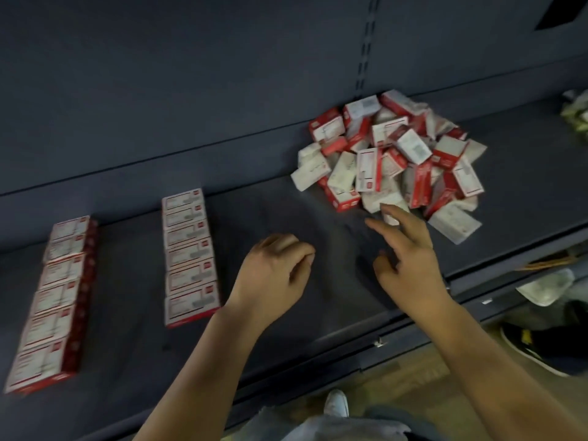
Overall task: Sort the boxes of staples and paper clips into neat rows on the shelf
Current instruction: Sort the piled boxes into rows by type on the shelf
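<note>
A loose pile of small red-and-white boxes (394, 160) lies at the back right of the dark shelf (280, 205). Two neat rows run front to back: a taller stacked row (54, 300) at the far left and a single-layer row (189, 256) nearer the middle. My right hand (410, 259) hovers with fingers spread just in front of the pile, fingertips almost at its nearest boxes, holding nothing. My left hand (273, 275) is over bare shelf right of the middle row, fingers curled into a loose fist with nothing visible in it.
The shelf's back wall has a slotted upright (366, 49) behind the pile. The front lip (381, 342) runs diagonally below my arms. Other goods (576, 113) sit at the far right, a wrapped packet (547, 286) on the level below, and shoes (541, 348) on the floor.
</note>
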### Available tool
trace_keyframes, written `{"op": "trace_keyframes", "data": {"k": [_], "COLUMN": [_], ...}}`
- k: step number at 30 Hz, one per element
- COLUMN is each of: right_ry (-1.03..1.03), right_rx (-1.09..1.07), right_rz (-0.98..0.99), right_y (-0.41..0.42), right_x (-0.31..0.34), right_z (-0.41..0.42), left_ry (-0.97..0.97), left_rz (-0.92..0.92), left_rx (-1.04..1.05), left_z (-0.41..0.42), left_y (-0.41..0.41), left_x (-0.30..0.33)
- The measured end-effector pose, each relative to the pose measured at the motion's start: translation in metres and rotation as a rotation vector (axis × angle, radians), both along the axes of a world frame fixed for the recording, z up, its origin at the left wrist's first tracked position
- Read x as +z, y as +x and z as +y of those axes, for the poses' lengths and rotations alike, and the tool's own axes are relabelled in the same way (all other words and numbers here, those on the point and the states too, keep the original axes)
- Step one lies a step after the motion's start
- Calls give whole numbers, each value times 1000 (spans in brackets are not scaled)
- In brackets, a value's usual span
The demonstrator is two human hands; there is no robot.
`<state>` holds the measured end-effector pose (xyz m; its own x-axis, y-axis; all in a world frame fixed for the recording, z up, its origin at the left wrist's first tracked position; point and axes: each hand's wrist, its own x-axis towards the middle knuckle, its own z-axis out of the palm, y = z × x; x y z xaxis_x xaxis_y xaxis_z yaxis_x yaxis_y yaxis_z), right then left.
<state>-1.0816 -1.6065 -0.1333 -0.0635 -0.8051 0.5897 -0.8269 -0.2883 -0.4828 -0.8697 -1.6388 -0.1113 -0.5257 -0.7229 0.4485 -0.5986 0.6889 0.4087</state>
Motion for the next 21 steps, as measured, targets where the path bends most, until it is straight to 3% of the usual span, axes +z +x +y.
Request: {"op": "trace_keyframes", "data": {"k": [5,9,14,21], "right_ry": [-29,107,192,98], "right_rx": [-201,-368,-324,-170], "right_rz": [-13,-6,-83,-156], "right_y": [-62,-89,-91,-78], "right_x": [-2,-11,-22,-27], "right_z": [11,14,13,15], "left_ry": [35,47,81,117], "left_rz": [-57,-82,-125,-111], "left_rx": [-66,-104,-108,-118], "left_z": [-7,-12,-17,-14], "left_y": [-54,-83,-91,-86], "left_x": [-11,-12,-13,-26]}}
